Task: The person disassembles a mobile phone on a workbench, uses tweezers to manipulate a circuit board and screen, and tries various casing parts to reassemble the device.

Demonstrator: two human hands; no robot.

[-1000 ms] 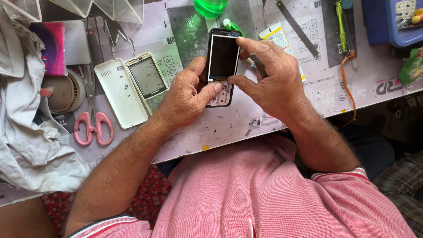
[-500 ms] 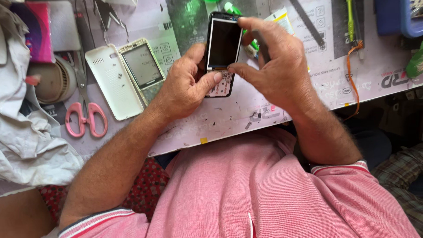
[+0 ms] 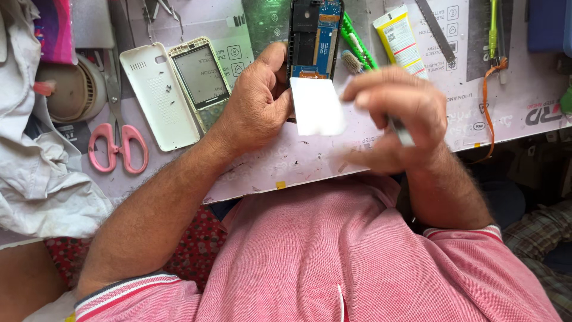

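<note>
Far left: I am seeing pink-handled scissors (image 3: 117,149) lying beside a white back cover (image 3: 158,95) and a screened front panel (image 3: 199,77), apparently set aside on the worktop (image 3: 262,161).
Left hand (image 3: 253,104): its grip is steadying the opened phone body (image 3: 314,39), circuit board facing up, at the top centre.
Centre: a white rectangular piece (image 3: 317,107) is hanging below the board.
Right hand (image 3: 393,116): blurred, its grip pressed around a thin tool (image 3: 402,134), seemingly working at the piece.
Right: a yellow tube (image 3: 398,39) is lying near.
</note>
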